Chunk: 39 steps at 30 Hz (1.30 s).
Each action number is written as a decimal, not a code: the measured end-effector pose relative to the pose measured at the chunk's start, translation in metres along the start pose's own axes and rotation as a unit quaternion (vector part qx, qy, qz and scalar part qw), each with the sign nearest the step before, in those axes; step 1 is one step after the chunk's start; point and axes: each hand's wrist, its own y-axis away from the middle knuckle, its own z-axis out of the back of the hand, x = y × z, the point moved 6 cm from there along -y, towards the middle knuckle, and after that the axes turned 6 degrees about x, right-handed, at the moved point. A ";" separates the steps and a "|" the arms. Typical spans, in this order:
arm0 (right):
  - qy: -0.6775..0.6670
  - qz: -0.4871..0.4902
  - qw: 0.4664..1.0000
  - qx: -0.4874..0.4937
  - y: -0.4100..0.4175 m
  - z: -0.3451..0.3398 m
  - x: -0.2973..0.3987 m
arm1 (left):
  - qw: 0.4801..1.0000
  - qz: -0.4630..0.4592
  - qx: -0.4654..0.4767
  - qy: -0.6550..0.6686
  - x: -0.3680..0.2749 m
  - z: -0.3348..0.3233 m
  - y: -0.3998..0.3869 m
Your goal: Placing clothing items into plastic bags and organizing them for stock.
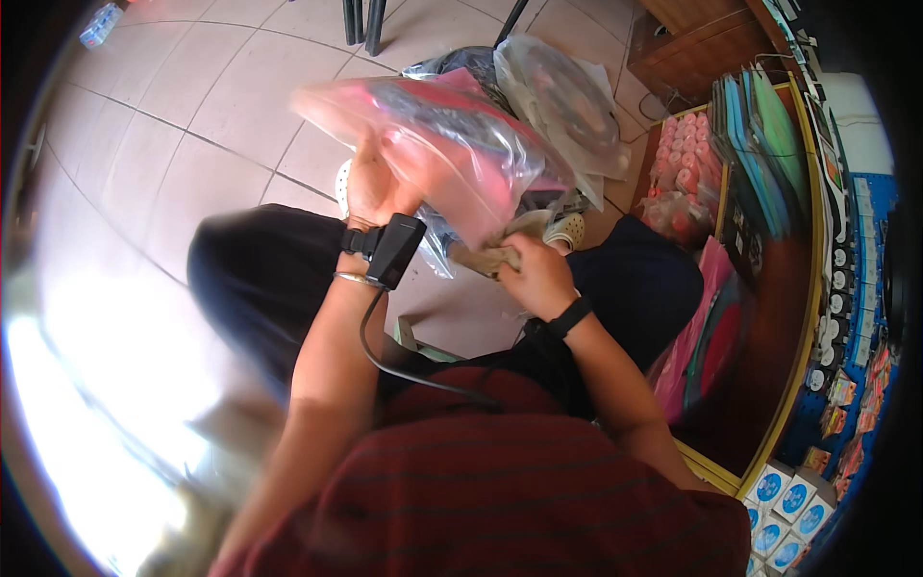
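A clear plastic bag with pink and dark contents (469, 137) is raised above my knees. My left hand (382, 173) is at its left side, palm up, its fingers partly hidden by the plastic; whether they grip it I cannot tell. My right hand (537, 270) is closed on a crumpled brown cloth (487, 260) just below the bag's lower edge. Parts of the bag are blurred. Behind it, on the floor, lies another clear bag (559, 101) with greyish contents.
To the right stands a display case with a yellow edge (800, 332), holding pink rolls (685, 151) and blue and green sleeves (757, 144). Small white boxes (786, 512) are stacked at lower right. Dark furniture legs (364, 25) stand on the tiled floor (216, 94).
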 end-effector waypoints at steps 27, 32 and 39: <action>-0.068 -0.030 0.995 0.066 0.009 -0.013 0.006 | 0.999 0.000 0.053 0.012 0.017 -0.006 0.013; -0.266 -0.106 0.958 0.029 0.018 0.045 -0.064 | 0.999 0.015 -0.042 0.001 0.024 0.015 0.017; -0.738 -0.165 0.644 0.110 -0.065 -0.038 -0.102 | 0.999 0.038 -0.020 0.031 0.032 0.026 0.024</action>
